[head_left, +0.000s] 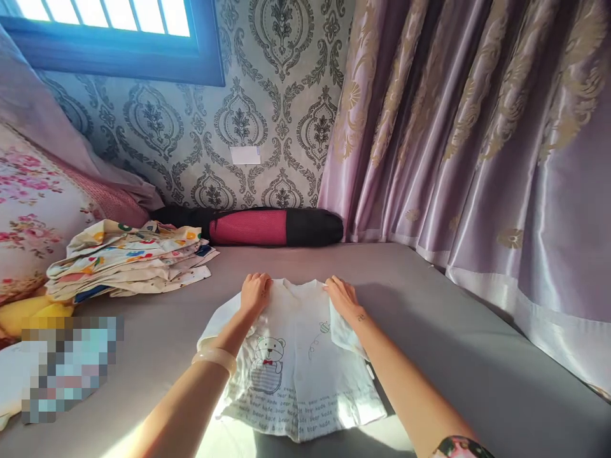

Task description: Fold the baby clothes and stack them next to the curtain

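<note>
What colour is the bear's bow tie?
The bow tie on the white shirt is red, in the head view.

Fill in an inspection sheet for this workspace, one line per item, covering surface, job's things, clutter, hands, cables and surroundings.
Surface: grey sheet, with bright sunlight around the near part.
Job's things: white shirt, spread out, showing a printed bear and lettering along its hem.
Clutter: pile of patterned clothes at left; yellow item nearer; pixelated patch beside it, contents unreadable.
Hands: left hand and right hand each grip a shoulder of the shirt.
Cables: nothing seen.
Surroundings: black-and-red bundle along the patterned wall; purple curtain at right; barred window upper left.
</note>
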A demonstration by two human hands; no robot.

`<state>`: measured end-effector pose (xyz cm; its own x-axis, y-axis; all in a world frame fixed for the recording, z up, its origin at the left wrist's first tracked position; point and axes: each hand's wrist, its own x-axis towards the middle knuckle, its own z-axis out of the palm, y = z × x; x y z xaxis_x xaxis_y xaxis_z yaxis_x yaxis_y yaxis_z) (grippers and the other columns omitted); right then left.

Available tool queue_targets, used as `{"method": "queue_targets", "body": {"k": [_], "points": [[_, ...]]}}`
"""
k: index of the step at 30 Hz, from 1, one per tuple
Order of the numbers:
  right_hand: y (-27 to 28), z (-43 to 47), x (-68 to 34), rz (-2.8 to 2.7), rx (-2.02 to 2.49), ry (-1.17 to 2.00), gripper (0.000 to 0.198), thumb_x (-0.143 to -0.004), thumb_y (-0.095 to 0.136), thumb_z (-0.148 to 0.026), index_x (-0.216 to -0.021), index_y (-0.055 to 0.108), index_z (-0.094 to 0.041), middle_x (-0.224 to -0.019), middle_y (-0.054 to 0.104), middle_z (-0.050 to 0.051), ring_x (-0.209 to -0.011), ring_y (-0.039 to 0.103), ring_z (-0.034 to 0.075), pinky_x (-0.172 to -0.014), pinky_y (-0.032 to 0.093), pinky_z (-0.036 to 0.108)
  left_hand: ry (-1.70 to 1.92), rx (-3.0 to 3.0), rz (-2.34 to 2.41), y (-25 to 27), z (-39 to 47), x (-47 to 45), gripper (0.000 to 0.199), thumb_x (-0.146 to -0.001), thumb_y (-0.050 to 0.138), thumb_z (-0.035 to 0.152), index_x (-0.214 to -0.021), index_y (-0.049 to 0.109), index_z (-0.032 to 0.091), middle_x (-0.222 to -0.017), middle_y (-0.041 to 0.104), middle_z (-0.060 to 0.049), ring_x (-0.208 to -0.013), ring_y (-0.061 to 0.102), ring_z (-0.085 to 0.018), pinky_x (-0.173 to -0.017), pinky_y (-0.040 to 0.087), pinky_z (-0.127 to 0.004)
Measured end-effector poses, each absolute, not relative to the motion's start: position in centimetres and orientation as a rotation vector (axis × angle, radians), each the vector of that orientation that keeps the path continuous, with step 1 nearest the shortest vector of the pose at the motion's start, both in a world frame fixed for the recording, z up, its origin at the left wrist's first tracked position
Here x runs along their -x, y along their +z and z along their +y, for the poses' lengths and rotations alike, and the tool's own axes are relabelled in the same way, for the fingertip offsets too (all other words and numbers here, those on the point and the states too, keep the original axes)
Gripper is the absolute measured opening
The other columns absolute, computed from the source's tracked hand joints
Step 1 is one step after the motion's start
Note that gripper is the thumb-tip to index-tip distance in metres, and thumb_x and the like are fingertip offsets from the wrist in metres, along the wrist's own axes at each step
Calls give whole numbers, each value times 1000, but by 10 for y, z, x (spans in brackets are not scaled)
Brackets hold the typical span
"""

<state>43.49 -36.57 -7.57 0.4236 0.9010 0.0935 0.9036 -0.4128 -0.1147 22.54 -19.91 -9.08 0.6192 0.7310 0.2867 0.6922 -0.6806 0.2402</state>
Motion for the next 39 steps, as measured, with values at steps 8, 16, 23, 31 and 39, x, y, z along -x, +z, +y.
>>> {"method": "queue_targets", "body": {"k": [8,16,23,31,39], "points": [[-84,-352,-443,-1640,2489,164,21,-98,44,-23,-106,63,-22,-116,64,9,-110,58,21,-86,41,28,220,-2658,1274,-100,-197,-231,31,-93,39,29,-105,65,17,-111,68,-15,-107,60,-31,-86,40,-41],[-91,-327,-434,-1560,2484,219,20,-97,48,-25,-109,62,-17,-118,64,11,-110,58,20,-85,40,26,139,-2643,1166,-99,-195,-250,29,-93,43,34,-110,64,21,-118,68,-11,-111,60,-27,-84,42,-35],[-91,-328,-424,-1585,2452,60,22,-99,39,-20,-110,58,-18,-119,61,12,-111,56,22,-86,41,30,352,-2740,1157,-102,-199,-252,27,-97,40,32,-110,60,19,-111,64,-11,-105,57,-25,-83,37,-33],[-93,-309,-435,-1647,2445,-189,29,-98,33,-16,-109,59,-21,-116,60,14,-105,57,26,-87,41,36,452,-2815,1211,-92,-191,-265,32,-101,31,33,-112,57,17,-111,59,-12,-103,51,-26,-83,33,-36],[-106,-296,-441,-1602,2407,-117,32,-96,32,-12,-110,61,-17,-117,60,16,-108,55,27,-91,39,39,431,-2889,1234,-101,-184,-270,35,-101,29,33,-113,58,16,-111,59,-14,-104,51,-28,-85,34,-38]]}}
